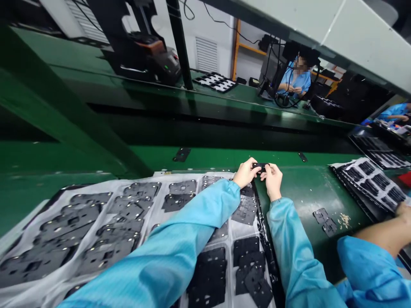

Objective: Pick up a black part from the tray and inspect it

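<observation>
Between both my hands I hold a small flat black plate [260, 166] above the far right corner of a large tray. My left hand [246, 172] pinches its left end. The right end sits between the fingers of my right hand [272, 179]. Below and left of my hands is the tray [229, 239], lined with white material and divided into compartments. In it lie many dark flat plates with cut-outs, such as a stack [208, 273] near the front and loose overlapping ones [253, 267] beside it.
A single black plate [182, 154] lies on the green strip beyond the tray, and another [302, 157] farther right. Small plates [325, 221] and pale bits [344, 220] lie on the bench. At right, a co-worker's arm [382, 235] reaches toward another tray [369, 179]. A green post [80, 115] slants at left.
</observation>
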Demonstrator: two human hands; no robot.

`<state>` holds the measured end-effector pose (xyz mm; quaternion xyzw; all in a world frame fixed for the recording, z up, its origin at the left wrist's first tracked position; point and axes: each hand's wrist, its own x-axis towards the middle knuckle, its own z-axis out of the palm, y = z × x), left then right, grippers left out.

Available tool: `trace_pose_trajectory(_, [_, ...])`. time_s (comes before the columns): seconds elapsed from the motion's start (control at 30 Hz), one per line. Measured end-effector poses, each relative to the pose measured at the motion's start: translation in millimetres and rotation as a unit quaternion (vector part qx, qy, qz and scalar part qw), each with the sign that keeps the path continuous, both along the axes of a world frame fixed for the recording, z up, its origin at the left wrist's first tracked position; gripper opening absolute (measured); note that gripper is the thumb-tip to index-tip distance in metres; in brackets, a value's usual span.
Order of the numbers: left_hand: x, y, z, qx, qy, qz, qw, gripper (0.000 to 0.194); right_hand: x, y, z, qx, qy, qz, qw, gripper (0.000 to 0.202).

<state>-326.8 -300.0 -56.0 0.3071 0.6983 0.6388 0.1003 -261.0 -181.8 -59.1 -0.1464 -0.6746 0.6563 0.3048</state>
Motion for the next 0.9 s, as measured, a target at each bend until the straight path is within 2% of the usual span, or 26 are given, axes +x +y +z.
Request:
trace_pose_trajectory(0.37, [7,-4,16.9,-0.005,-0.012,0.012,1.000,0.009,-2,-1,-0.5,0.023,-0.017,-0.037,0.999,0.025])
trace_pose_trajectory(0.57, [8,-4,16.9,-0.008,-0.006,0.015,1.000,0.009,-4,0,-1.2,0.018,-0.017,-0.034,0.999,0.025])
trace_pose_trajectory(0.73, [7,-3,10.3,-0.019,0.037,0.038,0.998,0.010,-3,0,0.1,0.049,-0.034,-0.058,0.996,0.027])
trace_pose_trajectory(0.9, [9,-5,10.4,-0.085,0.131,0.067,0.986,0.012,-1,1,1.6,0.101,-0.029,-0.119,0.987,0.025])
